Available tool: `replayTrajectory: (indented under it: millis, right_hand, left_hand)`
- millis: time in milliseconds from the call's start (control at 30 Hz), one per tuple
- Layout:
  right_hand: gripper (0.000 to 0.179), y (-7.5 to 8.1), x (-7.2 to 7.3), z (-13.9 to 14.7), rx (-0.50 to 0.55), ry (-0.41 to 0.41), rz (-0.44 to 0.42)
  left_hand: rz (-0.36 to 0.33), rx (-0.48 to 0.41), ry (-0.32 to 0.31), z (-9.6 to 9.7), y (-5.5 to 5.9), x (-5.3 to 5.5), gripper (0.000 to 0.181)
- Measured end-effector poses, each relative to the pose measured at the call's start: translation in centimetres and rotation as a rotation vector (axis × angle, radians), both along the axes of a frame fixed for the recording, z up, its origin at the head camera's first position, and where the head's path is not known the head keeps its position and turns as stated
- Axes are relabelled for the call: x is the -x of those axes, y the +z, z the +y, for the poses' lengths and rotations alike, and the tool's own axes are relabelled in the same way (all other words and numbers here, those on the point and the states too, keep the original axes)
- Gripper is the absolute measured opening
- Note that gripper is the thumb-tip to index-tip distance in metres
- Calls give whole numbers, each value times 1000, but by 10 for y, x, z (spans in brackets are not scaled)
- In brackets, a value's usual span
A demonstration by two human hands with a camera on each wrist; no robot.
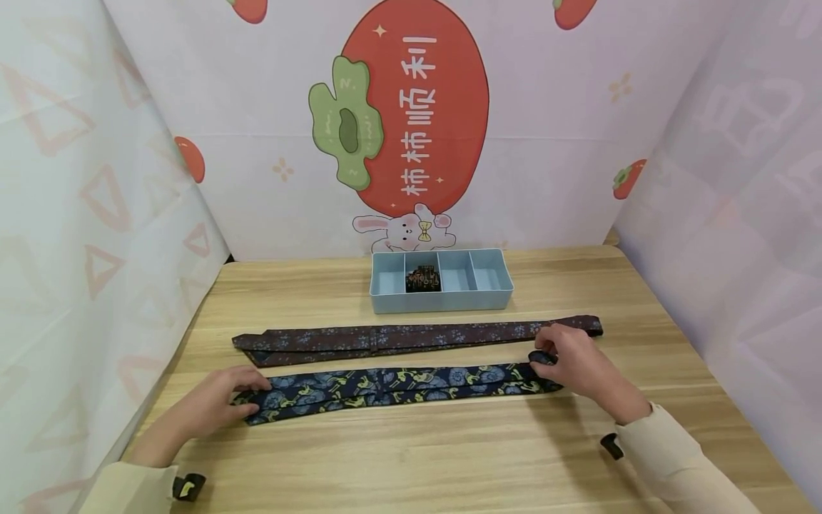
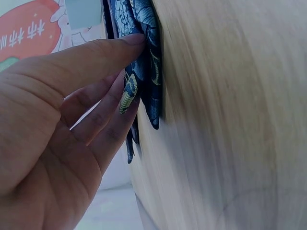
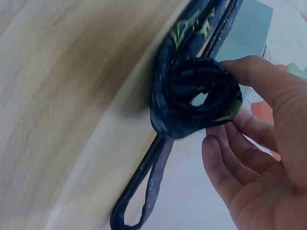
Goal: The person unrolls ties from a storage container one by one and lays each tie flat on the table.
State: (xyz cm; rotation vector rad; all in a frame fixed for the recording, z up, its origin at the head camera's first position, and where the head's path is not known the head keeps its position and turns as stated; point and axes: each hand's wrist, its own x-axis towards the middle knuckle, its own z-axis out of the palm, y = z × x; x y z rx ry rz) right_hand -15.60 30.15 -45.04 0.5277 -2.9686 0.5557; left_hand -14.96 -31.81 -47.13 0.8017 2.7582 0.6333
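Wooden table [image 1: 449, 442], blue tie [image 1: 385, 385], maroon tie [image 1: 411, 335], divided tray [image 1: 443, 300]

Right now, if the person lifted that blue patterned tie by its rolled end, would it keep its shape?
Probably not. The blue patterned tie lies limp and flat on the table, so it would likely droop. The roll at the right hand looks loose, with an open centre, and may unwind.

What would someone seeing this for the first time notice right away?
Two long ties lie side by side across the wooden table: a maroon tie behind and a blue tie in front. The right hand holds the blue tie's end rolled into a small coil, while the left hand presses its other end flat. Behind them sits a light blue tray with one rolled tie in its second compartment from the left.
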Motion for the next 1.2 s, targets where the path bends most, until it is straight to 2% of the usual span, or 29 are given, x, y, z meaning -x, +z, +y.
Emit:
replayTrajectory:
  millis: [233,467,667,967,1200]
  right_hand:
    - [21,7,-4,13,9,-18,-16]
    - [18,2,-6,29,18,-45,-30]
    - [19,1,-5,35,31,-71,-64]
    - [21,20,-1,13,2,-2,-47]
    - [24,13,4,-4,-9,92,-84]
  left_hand:
    - [14,43,22,-10,1,-1,31]
    - [59,55,27,-18,3,-3,32]
    - [62,57,29,-18,3,-4,31]
    - [48,57,23,-17,6,-4,31]
    - [28,64,28,-16,8,-5,30]
